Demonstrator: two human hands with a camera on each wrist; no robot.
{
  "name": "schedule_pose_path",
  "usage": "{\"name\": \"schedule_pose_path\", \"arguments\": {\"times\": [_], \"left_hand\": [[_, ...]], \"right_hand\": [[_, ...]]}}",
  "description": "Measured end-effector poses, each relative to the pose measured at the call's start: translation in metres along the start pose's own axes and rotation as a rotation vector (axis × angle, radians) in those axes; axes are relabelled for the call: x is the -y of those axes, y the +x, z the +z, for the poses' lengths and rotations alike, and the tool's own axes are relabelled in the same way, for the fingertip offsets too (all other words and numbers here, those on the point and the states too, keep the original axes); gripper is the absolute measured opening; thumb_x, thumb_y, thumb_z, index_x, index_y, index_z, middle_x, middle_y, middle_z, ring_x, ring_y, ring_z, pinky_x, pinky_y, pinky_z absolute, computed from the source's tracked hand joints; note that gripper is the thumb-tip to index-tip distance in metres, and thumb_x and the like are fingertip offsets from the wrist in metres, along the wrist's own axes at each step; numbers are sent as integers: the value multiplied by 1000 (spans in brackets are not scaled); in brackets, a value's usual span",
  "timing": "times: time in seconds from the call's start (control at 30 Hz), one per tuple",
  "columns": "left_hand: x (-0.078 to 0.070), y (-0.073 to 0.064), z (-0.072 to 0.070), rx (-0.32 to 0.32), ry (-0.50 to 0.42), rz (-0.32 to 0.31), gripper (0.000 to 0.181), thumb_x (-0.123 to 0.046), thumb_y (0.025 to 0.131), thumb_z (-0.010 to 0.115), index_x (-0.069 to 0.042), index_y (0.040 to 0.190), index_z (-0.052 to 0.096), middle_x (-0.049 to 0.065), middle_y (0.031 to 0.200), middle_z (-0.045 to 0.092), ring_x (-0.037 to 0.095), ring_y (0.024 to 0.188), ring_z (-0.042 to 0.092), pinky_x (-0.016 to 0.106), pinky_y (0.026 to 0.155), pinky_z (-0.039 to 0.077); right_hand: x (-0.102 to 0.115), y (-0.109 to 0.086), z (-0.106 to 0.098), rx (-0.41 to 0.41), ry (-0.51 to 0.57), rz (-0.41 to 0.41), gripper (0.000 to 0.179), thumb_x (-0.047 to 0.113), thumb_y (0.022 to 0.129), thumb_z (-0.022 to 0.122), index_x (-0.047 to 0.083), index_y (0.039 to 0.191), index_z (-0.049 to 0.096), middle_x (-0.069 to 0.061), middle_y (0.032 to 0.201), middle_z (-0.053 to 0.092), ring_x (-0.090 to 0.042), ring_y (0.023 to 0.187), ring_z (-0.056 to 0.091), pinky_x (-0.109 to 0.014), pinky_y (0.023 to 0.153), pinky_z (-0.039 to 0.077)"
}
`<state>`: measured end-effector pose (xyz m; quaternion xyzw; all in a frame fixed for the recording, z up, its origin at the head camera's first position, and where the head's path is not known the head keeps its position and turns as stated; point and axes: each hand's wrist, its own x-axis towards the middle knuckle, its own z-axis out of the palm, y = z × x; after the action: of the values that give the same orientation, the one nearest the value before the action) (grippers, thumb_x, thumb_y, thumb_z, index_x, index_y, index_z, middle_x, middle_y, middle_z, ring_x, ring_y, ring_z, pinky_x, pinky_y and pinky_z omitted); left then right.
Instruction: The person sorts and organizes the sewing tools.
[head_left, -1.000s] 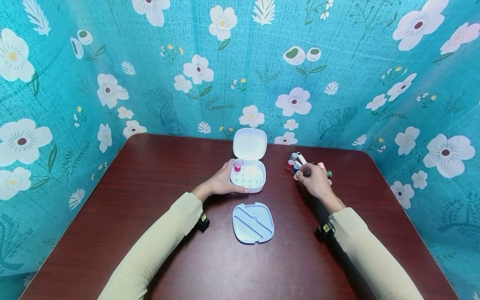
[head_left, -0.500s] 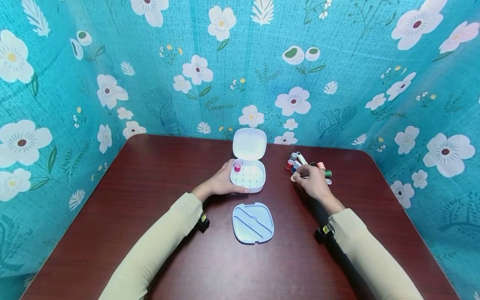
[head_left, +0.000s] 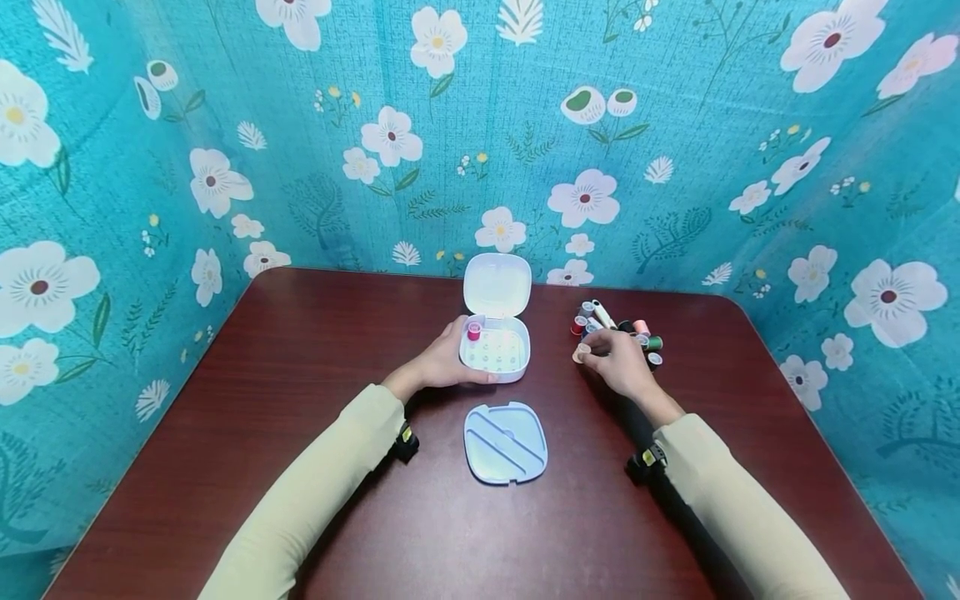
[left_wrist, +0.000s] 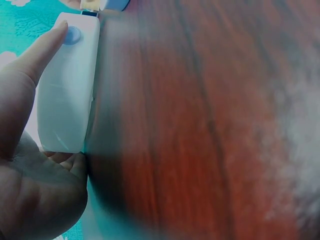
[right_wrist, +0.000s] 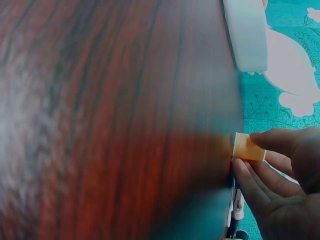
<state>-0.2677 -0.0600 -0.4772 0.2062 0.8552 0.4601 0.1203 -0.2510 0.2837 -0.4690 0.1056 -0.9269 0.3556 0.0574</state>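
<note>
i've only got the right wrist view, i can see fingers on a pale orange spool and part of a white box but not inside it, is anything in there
Observer: Yes, a pink spool stands in the back left part of the white box; the head view shows it.
Operator: ok and where's the left thumb on that box
Observer: The left wrist view has it: the left hand holds the box with its thumb along the near wall, the tip at a round bluish button.
</note>
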Motion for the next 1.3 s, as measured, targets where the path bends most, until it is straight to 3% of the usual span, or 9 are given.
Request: {"name": "schedule_pose_path", "arguments": {"times": [0.17,0.43,0.7,1.1,1.3], "left_hand": [[2,1,1,-3,3,-1,114,-46,67,96,-10,152,27,11,137,43,24,120,48,43,105,42],[3,2,2,2,29,-16,113,-47,68,95,-13,152,26,7,137,43,20,120,46,41,105,42],[1,2,1,-6,20,-10,115,-47,68,95,-11,152,26,10,139,42,23,121,46,44,106,42],[-1,1,1,2,29,-19,114,-45,69,95,-10,152,25,11,140,42,23,122,46,43,106,41],[-2,2,0,0,34,-11,113,-45,69,95,-10,152,26,11,139,42,23,121,46,43,106,41]], "right_hand": [[3,1,4,17,9,5,11,8,91,77,6,101,75,-9,96,75,-23,88,71,-35,80,53],[12,2,9,83,55,-21,10,7,92,75,7,103,76,-6,96,76,-20,88,72,-31,78,53],[29,8,13,67,92,-60,12,7,92,76,7,103,75,-6,96,74,-20,88,71,-25,77,52],[48,18,18,66,122,-86,13,7,91,77,5,103,74,-8,97,75,-22,91,72,-42,86,56],[55,21,23,72,150,-83,12,9,92,77,6,103,73,-7,98,75,-20,90,72,-38,84,56]]}}
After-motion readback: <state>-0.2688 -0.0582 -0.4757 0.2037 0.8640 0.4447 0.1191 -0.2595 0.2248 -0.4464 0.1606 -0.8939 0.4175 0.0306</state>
